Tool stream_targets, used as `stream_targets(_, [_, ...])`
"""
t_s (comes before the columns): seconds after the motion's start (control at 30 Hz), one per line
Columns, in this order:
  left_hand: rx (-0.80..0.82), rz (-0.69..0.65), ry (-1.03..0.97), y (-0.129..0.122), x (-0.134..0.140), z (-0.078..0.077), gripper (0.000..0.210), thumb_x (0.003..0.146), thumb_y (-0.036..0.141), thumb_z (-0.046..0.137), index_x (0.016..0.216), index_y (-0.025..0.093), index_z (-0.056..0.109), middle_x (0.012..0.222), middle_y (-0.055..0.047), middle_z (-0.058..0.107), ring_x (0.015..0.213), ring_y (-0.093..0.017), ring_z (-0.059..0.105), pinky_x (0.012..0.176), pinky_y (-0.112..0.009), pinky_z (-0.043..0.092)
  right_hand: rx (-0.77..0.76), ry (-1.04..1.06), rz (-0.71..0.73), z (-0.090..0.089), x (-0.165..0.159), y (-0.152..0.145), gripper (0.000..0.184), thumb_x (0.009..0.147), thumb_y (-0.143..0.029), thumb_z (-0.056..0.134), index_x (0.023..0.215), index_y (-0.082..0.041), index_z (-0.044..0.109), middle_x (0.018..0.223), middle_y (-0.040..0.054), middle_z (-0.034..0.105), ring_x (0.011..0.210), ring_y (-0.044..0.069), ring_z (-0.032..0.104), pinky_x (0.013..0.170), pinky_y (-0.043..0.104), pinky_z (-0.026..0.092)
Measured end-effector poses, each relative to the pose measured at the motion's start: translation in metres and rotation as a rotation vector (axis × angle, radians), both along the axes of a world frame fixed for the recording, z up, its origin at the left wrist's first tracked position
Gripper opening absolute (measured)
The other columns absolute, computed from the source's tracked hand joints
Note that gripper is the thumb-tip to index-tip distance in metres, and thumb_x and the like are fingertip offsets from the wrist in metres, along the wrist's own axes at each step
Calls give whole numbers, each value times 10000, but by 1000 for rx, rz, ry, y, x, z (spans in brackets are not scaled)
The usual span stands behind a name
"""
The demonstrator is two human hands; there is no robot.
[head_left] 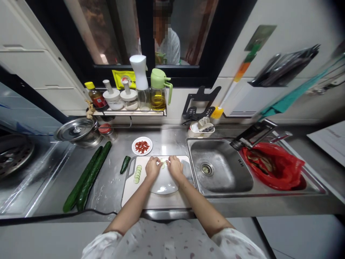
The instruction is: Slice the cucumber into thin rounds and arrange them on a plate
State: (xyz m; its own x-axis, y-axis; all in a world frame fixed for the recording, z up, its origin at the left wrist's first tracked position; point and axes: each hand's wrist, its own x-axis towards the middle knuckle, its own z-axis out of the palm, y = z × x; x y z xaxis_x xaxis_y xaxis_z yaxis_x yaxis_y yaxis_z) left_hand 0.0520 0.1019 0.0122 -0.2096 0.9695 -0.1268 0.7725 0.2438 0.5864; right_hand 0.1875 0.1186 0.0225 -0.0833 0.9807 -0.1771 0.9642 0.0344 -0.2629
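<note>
Head view: your left hand [153, 167] and right hand [175, 167] curl in at cucumber slices [163, 165] over the white plate's [163, 181] far side; whether either pinches one, cannot tell. Advise light fingertips, even overlaps. Plate rests on cutting board [132, 196]; slice row [137, 174] left.

The middle of the white plate [164, 186] is covered by the left hand [152, 168] and the right hand [175, 167], and the cucumber slices [163, 165] between them are partly hidden, so whether these are gripped cannot be told. Parts of the cutting board [133, 196] are masked by the forearms [132, 207] and the plate, while a grey shape [189, 172] beside the right hand is left unclear. The sleeves [104, 242] are cut off by the bottom edge, the contents [261, 161] of the red bag [287, 176] cannot be identified, and the print on the yellow packet [118, 79] is too small to be read
</note>
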Motion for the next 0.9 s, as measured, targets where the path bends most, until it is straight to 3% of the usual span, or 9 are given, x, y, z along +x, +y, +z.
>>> stream_targets(0.9, [-94,-10,108,4,4,4,171,802,406,593,806,236,614,982,-16,561,829,-154,552,678,-249,364,-57,-10,-38,2,-2,-1,241,915,-354,430,1076,-221,549,1113,88,536,1031,203,471,726,279,353])
